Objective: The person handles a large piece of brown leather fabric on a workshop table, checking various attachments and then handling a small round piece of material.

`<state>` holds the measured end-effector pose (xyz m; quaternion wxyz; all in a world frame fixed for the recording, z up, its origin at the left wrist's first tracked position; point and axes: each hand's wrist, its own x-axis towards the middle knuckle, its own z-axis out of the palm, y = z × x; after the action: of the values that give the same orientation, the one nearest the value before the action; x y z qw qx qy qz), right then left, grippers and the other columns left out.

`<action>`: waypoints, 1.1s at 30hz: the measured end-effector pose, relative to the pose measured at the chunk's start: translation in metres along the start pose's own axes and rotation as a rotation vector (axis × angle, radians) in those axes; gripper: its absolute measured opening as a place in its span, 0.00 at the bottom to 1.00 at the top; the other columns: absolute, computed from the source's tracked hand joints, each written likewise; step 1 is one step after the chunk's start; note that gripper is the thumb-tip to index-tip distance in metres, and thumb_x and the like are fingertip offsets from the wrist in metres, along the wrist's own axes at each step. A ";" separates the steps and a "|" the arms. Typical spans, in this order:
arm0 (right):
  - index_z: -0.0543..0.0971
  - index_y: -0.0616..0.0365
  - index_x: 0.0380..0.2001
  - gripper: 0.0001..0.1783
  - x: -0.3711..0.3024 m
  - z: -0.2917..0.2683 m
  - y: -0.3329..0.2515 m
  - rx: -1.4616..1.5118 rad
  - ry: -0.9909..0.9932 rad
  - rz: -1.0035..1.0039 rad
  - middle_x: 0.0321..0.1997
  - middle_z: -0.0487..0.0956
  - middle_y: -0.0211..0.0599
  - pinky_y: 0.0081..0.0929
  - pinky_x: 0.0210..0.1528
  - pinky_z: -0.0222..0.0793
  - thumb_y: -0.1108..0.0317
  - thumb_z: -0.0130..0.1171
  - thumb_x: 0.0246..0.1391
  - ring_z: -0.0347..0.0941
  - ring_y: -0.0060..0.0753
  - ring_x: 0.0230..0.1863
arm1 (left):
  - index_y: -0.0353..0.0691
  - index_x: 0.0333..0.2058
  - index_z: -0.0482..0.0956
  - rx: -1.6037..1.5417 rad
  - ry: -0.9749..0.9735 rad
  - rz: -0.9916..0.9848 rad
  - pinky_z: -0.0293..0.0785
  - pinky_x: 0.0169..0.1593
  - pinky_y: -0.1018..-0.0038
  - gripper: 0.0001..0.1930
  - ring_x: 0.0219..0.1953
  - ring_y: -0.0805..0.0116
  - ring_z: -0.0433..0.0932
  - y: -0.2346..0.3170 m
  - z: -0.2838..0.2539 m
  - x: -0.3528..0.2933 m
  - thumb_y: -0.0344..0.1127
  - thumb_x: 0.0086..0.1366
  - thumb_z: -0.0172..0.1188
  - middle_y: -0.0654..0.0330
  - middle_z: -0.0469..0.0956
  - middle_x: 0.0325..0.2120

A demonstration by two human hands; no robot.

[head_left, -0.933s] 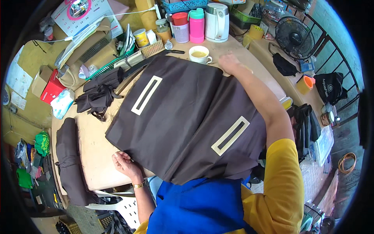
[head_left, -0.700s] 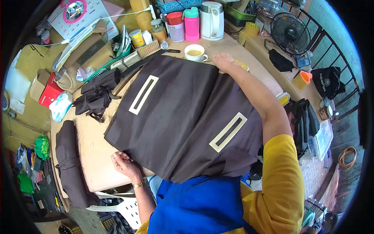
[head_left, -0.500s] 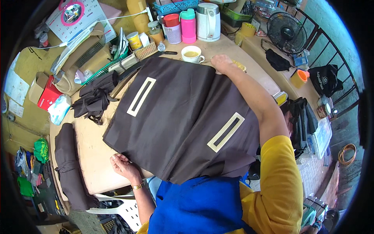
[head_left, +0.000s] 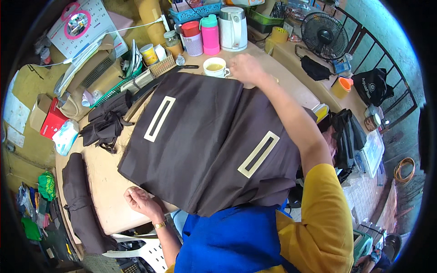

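A large dark brown fabric piece [head_left: 189, 123] lies across the table and reaches my lap, with a fold running down its middle. Two cream rectangular frames, a left one [head_left: 160, 119] and a right one [head_left: 258, 154], lie flat on it, each with a narrow slot. My left hand [head_left: 142, 203] is closed, fingers curled, beside the fabric's lower left edge; whether anything is in it is hidden. By the fabric's far edge, right next to the cup of yellowish drink [head_left: 214, 68], is my right hand [head_left: 248, 69]. It is blurred and its fingers are mostly hidden.
A rolled dark fabric bundle [head_left: 84, 204] lies along the table's left edge, with a tied dark bundle [head_left: 107, 120] farther back. A pink bottle [head_left: 210, 36], a white electric kettle [head_left: 233, 29] and baskets stand at the back. A black fan [head_left: 324, 35] stands right.
My right hand has shifted left and up from the fabric's far edge, toward the cup. My left hand stays closed near the lower edge. The whole view has shifted slightly.
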<state>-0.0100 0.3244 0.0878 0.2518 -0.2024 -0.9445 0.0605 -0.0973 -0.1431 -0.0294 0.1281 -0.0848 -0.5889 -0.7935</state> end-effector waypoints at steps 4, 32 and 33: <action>0.76 0.57 0.33 0.08 -0.056 -0.028 -0.120 0.558 -0.092 -0.322 0.32 0.77 0.49 0.48 0.38 0.70 0.67 0.56 0.49 0.75 0.56 0.37 | 0.37 0.29 0.73 -0.241 -0.437 -0.186 0.61 0.30 0.79 0.20 0.25 0.76 0.65 0.028 0.013 0.007 0.46 0.75 0.45 0.63 0.70 0.23; 0.74 0.49 0.59 0.43 -0.127 -0.031 -0.268 0.481 -0.123 -0.673 0.76 0.37 0.56 0.80 0.65 0.30 0.28 0.52 0.50 0.23 0.64 0.76 | 0.31 0.44 0.77 -0.370 -0.652 -0.325 0.75 0.40 0.81 0.16 0.34 0.74 0.78 0.084 0.026 0.020 0.38 0.65 0.64 0.60 0.79 0.32; 0.74 0.48 0.59 0.43 -0.130 -0.030 -0.266 0.527 -0.173 -0.665 0.76 0.38 0.56 0.79 0.65 0.31 0.28 0.51 0.51 0.24 0.65 0.76 | 0.31 0.44 0.77 -0.353 -0.630 -0.306 0.75 0.40 0.80 0.16 0.33 0.73 0.78 0.080 0.023 0.016 0.38 0.64 0.65 0.60 0.79 0.32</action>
<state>0.0146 0.0285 0.1126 0.2206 0.1898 -0.9281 0.2321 -0.0889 -0.1447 0.0552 -0.1952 -0.2559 -0.4598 -0.8276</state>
